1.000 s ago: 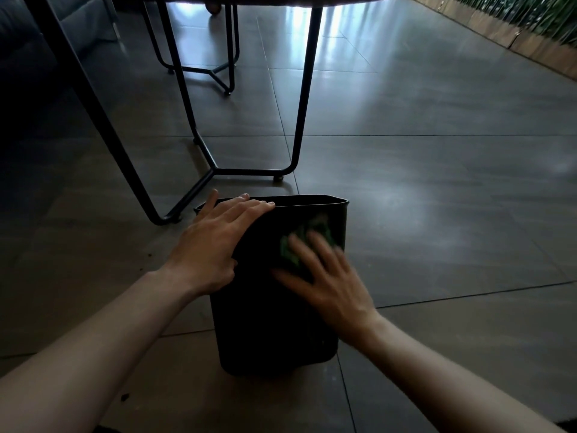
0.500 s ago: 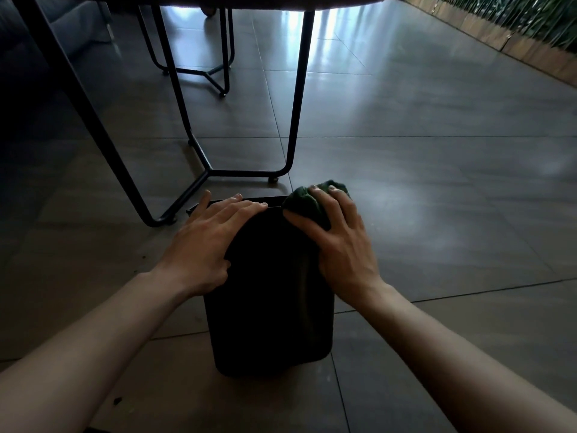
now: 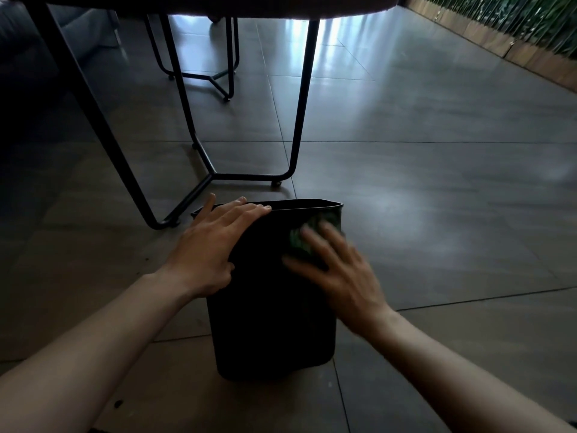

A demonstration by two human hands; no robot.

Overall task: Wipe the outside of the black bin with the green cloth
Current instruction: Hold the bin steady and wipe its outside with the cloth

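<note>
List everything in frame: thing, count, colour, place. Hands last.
bin: 1, black, upright on the floor, centre foreground
cloth: 1, green, pressed against the bin's near wall by its right top corner, mostly under the fingers
table frame: 1, black metal legs, behind the bin, top cut off by the upper edge
second frame: 1, black metal, farther back under the table
floor: large grey-brown tiles, glare patches
plant wall: 1, green over a wooden base, top right
sofa: 1, dark, far left, dim
left hand: 1, flat on the bin's top left corner, fingers over the rim
right hand: 1, blurred, spread on the cloth
</note>
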